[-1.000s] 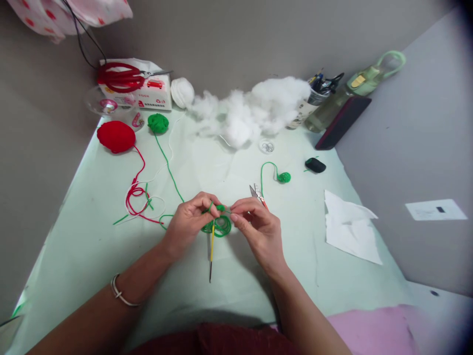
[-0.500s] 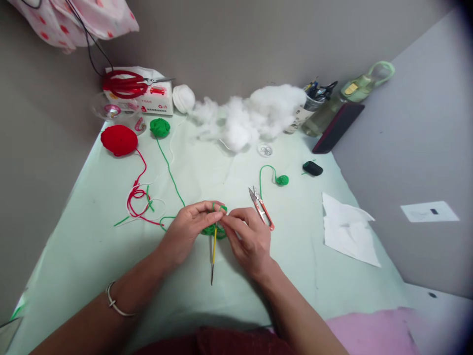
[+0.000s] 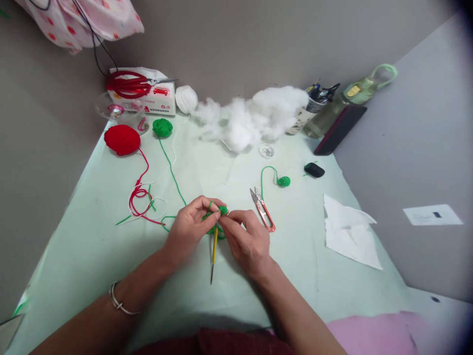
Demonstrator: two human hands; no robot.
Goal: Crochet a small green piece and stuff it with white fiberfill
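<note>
A small green crochet piece is pinched between the thumb and fingers of my left hand, with green yarn looped over a finger. My right hand has its thumb and fingertips closed at the lower right edge of that piece. Below the fingertips a yellow-handled crochet hook points toward me; its upper end is hidden by the hands. Loose green yarn lies behind the hook. Orange-handled thread snips rest just right of my right hand.
A green yarn ball, a red yarn ball and tangled yarn ends lie on the left. White stuffing spreads along the back. A small green crocheted piece, black case and torn paper are on the right.
The green piece has turned a little between my fingers and more of it shows. My left fingers have lifted slightly. The whole view has shifted a little.
</note>
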